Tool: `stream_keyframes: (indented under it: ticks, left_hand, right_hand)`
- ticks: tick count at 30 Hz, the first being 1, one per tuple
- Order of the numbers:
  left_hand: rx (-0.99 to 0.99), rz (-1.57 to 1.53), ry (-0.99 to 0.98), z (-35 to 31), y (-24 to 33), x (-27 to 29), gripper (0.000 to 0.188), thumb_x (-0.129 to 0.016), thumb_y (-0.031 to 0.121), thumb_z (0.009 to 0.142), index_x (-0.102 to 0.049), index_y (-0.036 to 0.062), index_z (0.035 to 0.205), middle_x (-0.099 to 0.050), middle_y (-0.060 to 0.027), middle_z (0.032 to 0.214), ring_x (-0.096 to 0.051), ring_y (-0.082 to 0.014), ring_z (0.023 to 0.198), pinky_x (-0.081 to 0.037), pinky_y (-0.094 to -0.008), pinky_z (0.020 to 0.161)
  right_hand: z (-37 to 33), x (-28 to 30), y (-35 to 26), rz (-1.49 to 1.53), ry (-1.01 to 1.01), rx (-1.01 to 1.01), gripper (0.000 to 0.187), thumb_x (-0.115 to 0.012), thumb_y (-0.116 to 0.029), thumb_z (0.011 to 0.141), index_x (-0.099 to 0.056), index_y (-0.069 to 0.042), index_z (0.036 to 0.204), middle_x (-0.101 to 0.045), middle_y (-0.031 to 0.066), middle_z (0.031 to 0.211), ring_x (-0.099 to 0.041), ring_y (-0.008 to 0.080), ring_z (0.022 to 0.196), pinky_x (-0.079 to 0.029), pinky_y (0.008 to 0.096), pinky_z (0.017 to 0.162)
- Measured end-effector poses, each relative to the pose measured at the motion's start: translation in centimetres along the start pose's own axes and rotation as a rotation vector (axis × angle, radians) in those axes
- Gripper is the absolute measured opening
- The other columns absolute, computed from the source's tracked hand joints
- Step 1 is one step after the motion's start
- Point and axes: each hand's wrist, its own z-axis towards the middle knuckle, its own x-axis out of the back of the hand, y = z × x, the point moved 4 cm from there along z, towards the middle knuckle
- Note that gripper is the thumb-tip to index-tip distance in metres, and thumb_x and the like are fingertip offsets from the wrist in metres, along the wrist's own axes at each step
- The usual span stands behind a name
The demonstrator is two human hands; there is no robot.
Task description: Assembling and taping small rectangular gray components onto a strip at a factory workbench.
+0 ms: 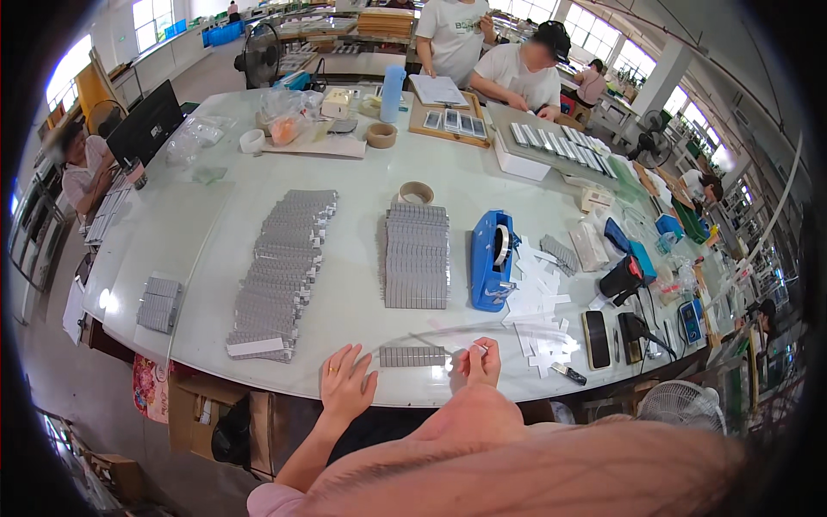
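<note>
A short row of grey rectangular pieces [412,357] lies crosswise near the table's front edge, between my hands. My left hand [346,381] rests just left of it, fingers spread and holding nothing. At its right end is my right hand [479,364], its fingers pinched together around something small and whitish that I cannot make out. Beyond the row lies a neat stack of grey strips [417,257]. A longer, slanting pile of grey strips [280,276] lies to its left, with a white strip [256,347] on its near end.
A blue tape dispenser [492,263] stands right of the middle stack, beside scattered white paper strips [536,302]. Farther right are a phone [596,339] and a black-and-red device [622,277]. A smaller grey stack [158,303] lies far left. Two people [525,76] are across the table.
</note>
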Motion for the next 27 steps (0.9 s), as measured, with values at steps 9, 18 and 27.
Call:
stream_keyframes:
  ticks: [9, 18, 27]
  left_hand:
    - [-0.002, 0.032, -0.002, 0.1, -0.1, -0.1, 0.033, -0.072, 0.018, 0.079, -0.069, 0.0061, 0.109, -0.059, -0.0114, 0.126, -0.054, -0.0312, 0.121, -0.045, -0.0469, 0.097]
    - [0.024, 0.068, -0.034, -1.1, -0.8, -0.8, 0.031, -0.074, 0.019, 0.078, -0.071, 0.0055, 0.106, -0.059, -0.0103, 0.126, -0.054, -0.0309, 0.119, -0.045, -0.0454, 0.096]
    - [0.014, 0.005, -0.068, 0.3, -0.3, 0.1, 0.032, -0.074, 0.02, 0.077, -0.072, 0.0065, 0.106, -0.059, -0.0093, 0.127, -0.054, -0.0298, 0.121, -0.044, -0.0458, 0.097]
  right_hand:
    - [-0.4, -15.2, -8.4, -0.223, -0.545, 0.161, 0.014, -0.058, -0.008, 0.1, -0.053, -0.006, 0.113, -0.068, 0.0066, 0.081, -0.059, 0.0078, 0.062, -0.049, 0.0233, 0.055]
    - [0.1, -9.5, -3.6, -0.197, -0.395, 0.075, 0.011, -0.056, -0.013, 0.102, -0.057, -0.007, 0.111, -0.061, -0.0004, 0.073, -0.054, 0.0045, 0.062, -0.042, 0.0211, 0.053]
    - [0.9, 2.4, -0.5, -0.135, 0.021, -0.094, 0.009, -0.051, -0.012, 0.104, -0.055, -0.007, 0.109, -0.049, -0.004, 0.07, -0.041, 0.0029, 0.057, -0.032, 0.0187, 0.05]
